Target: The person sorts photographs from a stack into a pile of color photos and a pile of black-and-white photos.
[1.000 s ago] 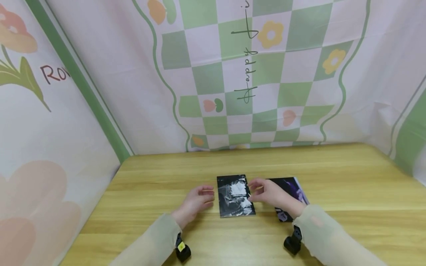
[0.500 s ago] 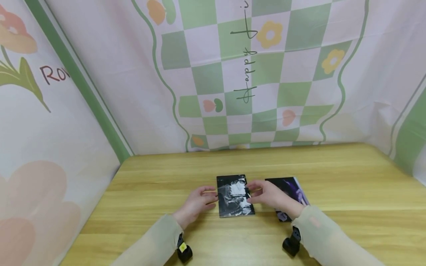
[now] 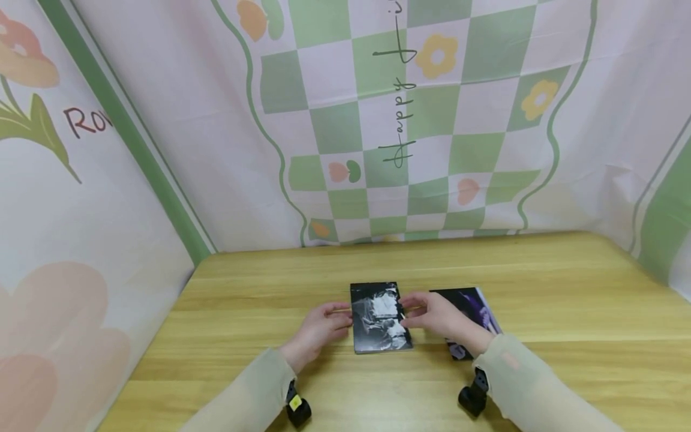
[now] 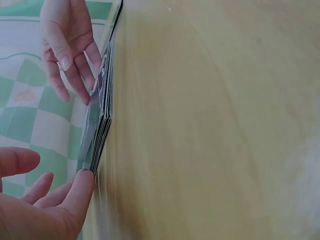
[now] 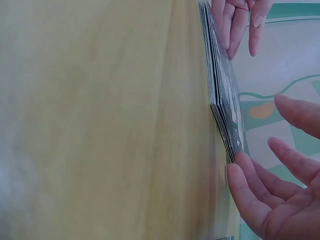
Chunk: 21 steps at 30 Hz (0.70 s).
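Your left hand (image 3: 320, 327) and right hand (image 3: 436, 315) — fingers relaxed — touch opposite long edges of the card stack (image 3: 379, 317), lying mid-table (image 3: 540, 300), long axis pointing away from you.

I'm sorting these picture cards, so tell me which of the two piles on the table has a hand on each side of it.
The black-and-white pile, in the middle: the left hand and right hand touch its side edges. The purple pile lies farther right, partly behind the right hand.

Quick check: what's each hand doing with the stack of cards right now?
Left hand: open, fingertips touching the left edge of the black-and-white stack of glossy cards.
Right hand: open, fingertips touching its right edge.
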{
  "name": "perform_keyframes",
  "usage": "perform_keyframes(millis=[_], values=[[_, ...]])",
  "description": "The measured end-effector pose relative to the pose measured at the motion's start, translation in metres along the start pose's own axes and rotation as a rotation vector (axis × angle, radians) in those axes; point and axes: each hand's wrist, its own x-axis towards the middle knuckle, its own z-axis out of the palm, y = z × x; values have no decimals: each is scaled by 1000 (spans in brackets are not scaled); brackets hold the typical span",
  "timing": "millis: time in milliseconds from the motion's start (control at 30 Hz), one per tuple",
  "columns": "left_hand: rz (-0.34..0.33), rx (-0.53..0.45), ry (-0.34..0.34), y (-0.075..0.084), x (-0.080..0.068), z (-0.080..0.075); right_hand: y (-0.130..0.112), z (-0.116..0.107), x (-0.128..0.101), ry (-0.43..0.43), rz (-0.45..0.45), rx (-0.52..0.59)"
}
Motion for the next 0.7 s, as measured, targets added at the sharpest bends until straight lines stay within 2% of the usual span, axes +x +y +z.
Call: perform_keyframes(millis=[167, 400, 533, 700], values=[[35, 24, 10, 1, -2, 0, 0, 1, 0, 38, 0, 18], [62, 26, 6, 0, -1, 0, -3, 5, 0, 135, 14, 14], [78, 7, 27, -1, 0, 2, -5, 8, 0, 151, 27, 73], [71, -24, 66, -2, 1, 2, -6, 12, 4, 127, 16, 182]])
